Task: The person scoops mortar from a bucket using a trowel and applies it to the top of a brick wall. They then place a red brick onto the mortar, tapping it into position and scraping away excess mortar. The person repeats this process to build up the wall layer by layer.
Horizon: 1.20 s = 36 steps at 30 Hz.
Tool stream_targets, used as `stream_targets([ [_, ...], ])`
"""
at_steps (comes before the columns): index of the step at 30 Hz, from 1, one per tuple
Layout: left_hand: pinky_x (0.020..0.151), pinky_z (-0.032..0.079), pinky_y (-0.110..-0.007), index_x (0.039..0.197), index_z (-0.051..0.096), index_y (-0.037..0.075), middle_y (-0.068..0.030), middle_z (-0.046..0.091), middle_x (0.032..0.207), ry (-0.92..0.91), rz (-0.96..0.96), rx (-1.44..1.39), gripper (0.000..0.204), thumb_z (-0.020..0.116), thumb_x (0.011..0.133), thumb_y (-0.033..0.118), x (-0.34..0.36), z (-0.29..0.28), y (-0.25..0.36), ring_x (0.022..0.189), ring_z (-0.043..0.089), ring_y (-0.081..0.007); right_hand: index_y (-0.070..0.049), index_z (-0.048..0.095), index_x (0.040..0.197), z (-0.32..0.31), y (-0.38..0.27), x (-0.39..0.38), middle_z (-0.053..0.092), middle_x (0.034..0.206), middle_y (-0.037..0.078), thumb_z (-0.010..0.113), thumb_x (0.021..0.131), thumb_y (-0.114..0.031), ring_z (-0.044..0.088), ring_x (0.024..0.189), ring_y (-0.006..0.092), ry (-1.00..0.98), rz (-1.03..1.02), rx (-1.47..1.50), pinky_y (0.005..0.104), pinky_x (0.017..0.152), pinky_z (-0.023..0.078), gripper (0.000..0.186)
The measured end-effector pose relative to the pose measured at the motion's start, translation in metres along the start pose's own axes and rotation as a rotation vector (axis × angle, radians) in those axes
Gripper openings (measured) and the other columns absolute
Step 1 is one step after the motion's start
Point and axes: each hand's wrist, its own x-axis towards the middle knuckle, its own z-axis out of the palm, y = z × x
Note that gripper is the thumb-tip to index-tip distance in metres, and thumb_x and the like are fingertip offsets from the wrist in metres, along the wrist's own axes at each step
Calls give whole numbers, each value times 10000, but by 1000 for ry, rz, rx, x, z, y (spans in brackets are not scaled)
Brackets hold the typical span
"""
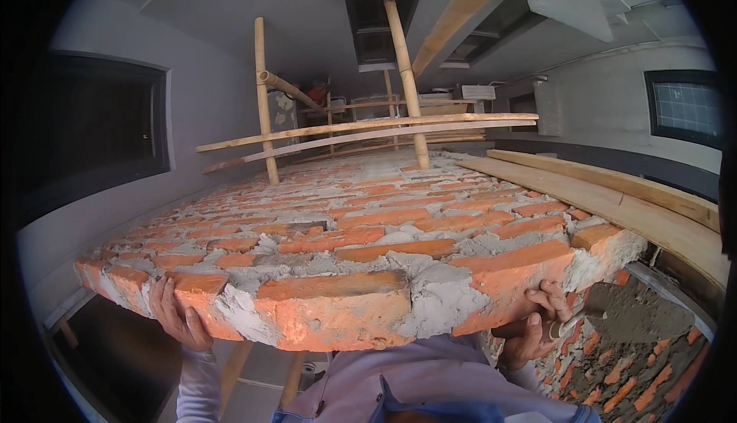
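Observation:
In front of me is a brick wall, its orange-red bricks set in rough grey mortar. My left hand rests against a brick at the wall's near left edge, fingers extended and thumb apart. On the right, my right hand is closed round the handle of a trowel. Some of its fingers touch the near brick beside it. Grey mortar covers the trowel's broad blade, which points right. A thick lump of mortar fills the joint between the two nearest bricks at the middle.
Bamboo poles stand beyond the bricks, crossed by thin wooden strips. Long planks lie along the right side. A dark window is at left, another window at right. Mortar-spattered brickwork shows at lower right.

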Motion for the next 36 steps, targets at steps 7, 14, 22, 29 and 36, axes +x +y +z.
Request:
stream_targets([
  [7,1103,232,-504,1272,508,-40,-216,519,1299,-35,-85,23,542,373,944,370,-11,2,-11,1301,395,-385,35,525,1118,3,-5,2,671,844,68,530,838,-122,537,1075,227,9,8,-101,452,1077,302,321],
  [14,1098,244,-498,1263,509,-38,-212,508,1300,50,-129,-143,546,379,941,382,-48,32,-81,1288,401,-374,18,572,1051,1,-9,3,682,810,47,536,842,-115,547,1030,207,-1,28,-132,444,1065,292,250],
  [22,1103,246,-489,1261,526,-41,-202,515,1310,-11,-60,-10,537,394,933,362,-4,1,1,1287,413,-358,7,576,1009,1,-4,2,643,825,60,557,845,-117,538,1038,212,-3,-30,-154,454,1063,313,207],
  [29,1078,284,-494,1246,538,-64,-207,544,1273,86,21,-43,532,368,925,324,-3,9,-2,1241,454,-368,24,476,1154,5,-1,3,655,785,102,549,829,-86,522,1059,247,29,-59,-92,486,1065,320,351],
  [36,1080,304,-485,1238,567,-49,-220,537,1275,135,12,-84,511,407,898,297,-3,11,4,1243,462,-362,25,470,1138,-5,8,0,654,810,135,516,799,-64,535,1040,278,-25,-66,-39,502,1061,310,353],
])
